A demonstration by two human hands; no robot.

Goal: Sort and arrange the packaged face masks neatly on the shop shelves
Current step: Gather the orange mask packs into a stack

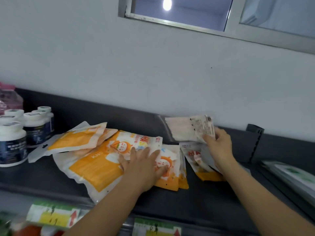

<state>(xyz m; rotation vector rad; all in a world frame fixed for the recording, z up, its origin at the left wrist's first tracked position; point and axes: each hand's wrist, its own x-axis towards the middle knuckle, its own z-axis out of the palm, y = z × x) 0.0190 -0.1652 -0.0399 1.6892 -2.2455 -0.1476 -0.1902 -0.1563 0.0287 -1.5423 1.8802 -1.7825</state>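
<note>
Several orange-and-white mask packs lie loosely on the dark grey shelf (213,193). The biggest pile (95,169) spreads across the middle, with one pack (76,138) angled toward the back left. My left hand (144,165) lies flat with spread fingers on the cartoon-printed packs (166,160) in the middle. A smaller stack of packs (196,157) lies to the right. Above it my right hand (219,143) grips a white mask pack (189,129) by its printed end, lifted near the shelf's back wall.
Dark bottles with white caps (13,140) stand in a group at the left, with a pink container (9,97) behind them. Price labels (51,215) line the shelf's front edge. A neighbouring shelf section (288,176) lies on the right. A window (179,12) sits high in the wall.
</note>
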